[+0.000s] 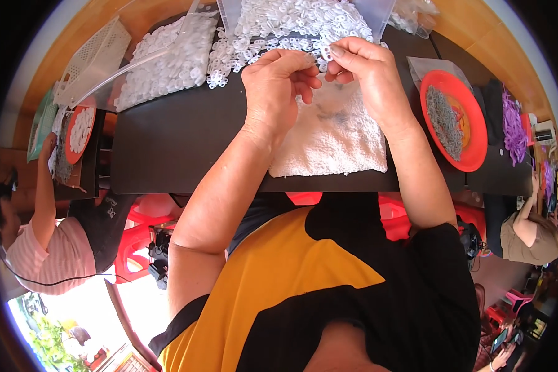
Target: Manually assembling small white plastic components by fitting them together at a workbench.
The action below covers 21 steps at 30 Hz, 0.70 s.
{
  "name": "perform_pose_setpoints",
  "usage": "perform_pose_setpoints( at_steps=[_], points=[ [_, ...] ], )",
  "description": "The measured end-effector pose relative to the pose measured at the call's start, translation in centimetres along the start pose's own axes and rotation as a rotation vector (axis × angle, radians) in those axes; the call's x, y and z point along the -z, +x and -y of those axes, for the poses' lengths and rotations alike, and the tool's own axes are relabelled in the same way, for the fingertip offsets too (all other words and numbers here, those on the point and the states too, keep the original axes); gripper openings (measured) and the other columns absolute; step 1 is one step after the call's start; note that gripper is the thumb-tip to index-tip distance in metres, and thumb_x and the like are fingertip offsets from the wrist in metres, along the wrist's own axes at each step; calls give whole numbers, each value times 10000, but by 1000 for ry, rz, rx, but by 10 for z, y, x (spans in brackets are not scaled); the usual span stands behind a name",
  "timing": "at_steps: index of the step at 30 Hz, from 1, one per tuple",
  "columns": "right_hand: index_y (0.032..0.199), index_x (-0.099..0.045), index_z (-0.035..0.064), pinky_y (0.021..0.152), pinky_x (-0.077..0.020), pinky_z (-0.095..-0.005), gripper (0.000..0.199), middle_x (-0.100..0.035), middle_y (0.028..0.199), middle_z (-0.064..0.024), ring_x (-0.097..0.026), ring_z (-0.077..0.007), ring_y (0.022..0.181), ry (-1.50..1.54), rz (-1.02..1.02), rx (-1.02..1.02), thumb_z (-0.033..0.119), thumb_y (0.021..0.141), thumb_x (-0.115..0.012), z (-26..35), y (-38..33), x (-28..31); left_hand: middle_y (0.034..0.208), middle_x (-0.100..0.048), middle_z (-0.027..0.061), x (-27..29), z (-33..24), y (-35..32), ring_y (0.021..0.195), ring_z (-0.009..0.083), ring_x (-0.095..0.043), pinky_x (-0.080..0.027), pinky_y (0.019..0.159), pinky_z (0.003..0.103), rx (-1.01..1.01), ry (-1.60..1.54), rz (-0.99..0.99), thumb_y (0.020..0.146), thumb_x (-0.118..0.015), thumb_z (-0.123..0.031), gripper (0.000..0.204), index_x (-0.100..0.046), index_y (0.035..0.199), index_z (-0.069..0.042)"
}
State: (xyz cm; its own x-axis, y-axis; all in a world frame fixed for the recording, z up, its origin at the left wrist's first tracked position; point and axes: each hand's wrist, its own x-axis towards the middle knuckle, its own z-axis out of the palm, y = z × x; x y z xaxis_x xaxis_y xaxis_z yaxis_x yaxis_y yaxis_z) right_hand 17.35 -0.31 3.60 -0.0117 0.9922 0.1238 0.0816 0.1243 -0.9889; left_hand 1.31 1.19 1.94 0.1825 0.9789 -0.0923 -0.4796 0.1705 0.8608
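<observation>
My right hand (371, 69) pinches a small white plastic piece with a hole (327, 54) between thumb and forefinger. Just left of it, my left hand (280, 80) has thumb and forefinger pressed together, the other fingers curled; whatever they hold is too small to make out. Both hands hover over the far end of a white towel (328, 149) lying on the dark table (186, 142). Right beyond my fingers, loose white plastic pieces (226, 59) spill from a clear bin (383, 18) heaped with the same kind.
A clear bag of white pieces (167, 59) lies at the far left, near a white perforated basket (96, 59). On the right stands a red plate (473, 139) with small grey parts (443, 121), then purple strips (514, 130). Co-workers sit on both sides.
</observation>
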Motion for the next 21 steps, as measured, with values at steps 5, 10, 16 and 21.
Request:
perform_pose_setpoints(
  at_steps=[5, 10, 16, 21],
  points=[
    [967, -666, 10, 697, -439, -245, 220, -626, 783, -25, -601, -114, 734, -19, -12, 20, 210, 929, -583, -2, -1, 2, 757, -625, 128, -1, 0, 0, 603, 203, -606, -437, 489, 288, -32, 9, 20, 835, -626, -55, 109, -606, 871, 46],
    [917, -661, 7, 667, -448, -247, 203, -623, 746, -22, -580, -99, 699, -45, -17, 66, 198, 924, -593, -1, -1, 2, 747, -630, 131, -2, 0, -3, 590, 199, -609, -435, 476, 281, -65, 34, -3, 824, -635, -44, 92, -611, 845, 43],
    [882, -650, 4, 625, -422, -238, 192, -591, 705, 0, -529, -71, 665, -89, -2, 124, 182, 919, -590, -1, 0, 2, 680, -630, 120, -6, 0, -4, 521, 178, -603, -420, 417, 261, -101, 13, -15, 771, -670, 2, 82, -596, 774, 37],
    [855, -646, -9, 570, -398, -236, 188, -560, 651, -3, -495, -63, 617, -172, -9, 204, 162, 906, -590, -3, 1, 4, 679, -629, 115, -6, 0, -5, 519, 171, -595, -419, 421, 258, -109, 27, -9, 769, -671, -2, 86, -595, 767, 37]
  ],
)
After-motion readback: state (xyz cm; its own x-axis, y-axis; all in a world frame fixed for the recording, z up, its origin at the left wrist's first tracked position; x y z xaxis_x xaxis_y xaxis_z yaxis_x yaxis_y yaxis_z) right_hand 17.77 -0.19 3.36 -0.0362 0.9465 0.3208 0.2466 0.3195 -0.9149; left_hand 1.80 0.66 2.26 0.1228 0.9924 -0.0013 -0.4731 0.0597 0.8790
